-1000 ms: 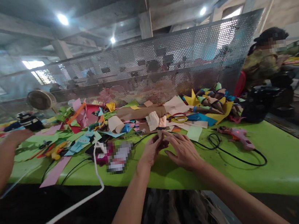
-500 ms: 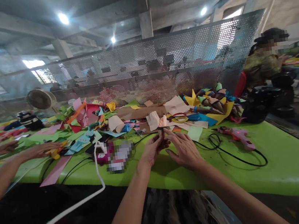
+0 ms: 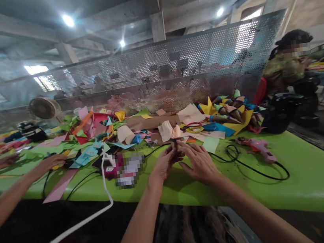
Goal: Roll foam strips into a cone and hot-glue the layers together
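A small cone-like piece with a pale peach top (image 3: pixel 175 132) and a dark lower part stands upright between my hands. My left hand (image 3: pixel 167 162) has its fingers wrapped round the dark lower part. From the right, my right hand (image 3: pixel 198 160) touches the same piece with its fingertips, the thumb held apart below. A cream piece of paper (image 3: pixel 166 131) is just behind. To the right, a pink glue gun (image 3: pixel 256 147) lies on the green table (image 3: pixel 315 175) with its black cable looped.
Left of my hands are a phone (image 3: pixel 130 170), a magenta power block (image 3: pixel 112 167) and a white cable (image 3: pixel 74 227). Another person's hands (image 3: pixel 46 164) work at the far left. Coloured paper lies heaped behind, before a perforated metal screen (image 3: pixel 144 76).
The other person's nearer hand at the left has shifted slightly, with the yellow tool it holds. My hands and the piece between them have barely moved.
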Available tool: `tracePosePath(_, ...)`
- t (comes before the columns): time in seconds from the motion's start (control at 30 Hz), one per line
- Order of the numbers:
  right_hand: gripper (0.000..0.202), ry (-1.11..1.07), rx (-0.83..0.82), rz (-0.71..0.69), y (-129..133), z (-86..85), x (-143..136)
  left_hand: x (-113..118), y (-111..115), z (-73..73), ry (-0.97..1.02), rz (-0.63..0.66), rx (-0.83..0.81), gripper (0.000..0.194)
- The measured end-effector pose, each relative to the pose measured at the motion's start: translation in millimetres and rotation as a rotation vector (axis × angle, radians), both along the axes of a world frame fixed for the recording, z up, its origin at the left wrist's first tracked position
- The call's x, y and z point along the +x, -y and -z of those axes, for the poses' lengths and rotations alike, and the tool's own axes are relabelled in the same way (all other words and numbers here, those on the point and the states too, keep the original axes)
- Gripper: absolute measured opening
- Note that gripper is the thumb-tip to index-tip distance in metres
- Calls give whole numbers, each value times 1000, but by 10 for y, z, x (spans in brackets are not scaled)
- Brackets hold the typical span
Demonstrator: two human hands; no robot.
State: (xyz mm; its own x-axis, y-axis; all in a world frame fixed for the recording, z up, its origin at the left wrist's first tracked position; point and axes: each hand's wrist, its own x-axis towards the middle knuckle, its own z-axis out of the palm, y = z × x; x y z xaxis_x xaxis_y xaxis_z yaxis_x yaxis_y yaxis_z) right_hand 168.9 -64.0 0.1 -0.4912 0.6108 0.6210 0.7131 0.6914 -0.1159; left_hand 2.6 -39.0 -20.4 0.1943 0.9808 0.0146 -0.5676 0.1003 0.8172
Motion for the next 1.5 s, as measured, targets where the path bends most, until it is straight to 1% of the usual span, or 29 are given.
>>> tracePosePath(0.17, 32, -18, 0, 2, -5, -3, -3, -1, 2, -7, -8, 27, 8, 38)
tracePosePath(0.3, 31, -22, 9, -5, -7, -2, -5, -13, -11, 19, -9, 48, 9, 34)
tracePosePath(0.43, 32, -44, -1, -4, -3, -10, 1, -20, -16, 34, -5, 72, 12, 34)
tracePosePath(0.57, 31, -19, -11, 4, 0, -15, 4, -17, -6, 20, -2, 89, 2, 37)
tracePosePath(0.83, 33, -48, -5, 10, -7, -3, 11, -18, -8, 5, 34, 77, -13, 43)
tracePosePath(1.03, 30, -33, -7, 16, -29, 16, 18, -26, 11, -13, 48, 75, -35, 41)
tracePosePath(1.2, 28, -25, 0, 14, -19, 9, 7, -25, -7, 1, 58, 57, -44, 41)
tracePosePath(1.33, 30, -43, -3, 27, -16, 0, 4, -21, -18, 7, 59, 58, -39, 35)
tracePosePath(1.5, 28, -26, -14, 18, -22, 1, 10, -22, -1, -11, 76, 50, -33, 42)
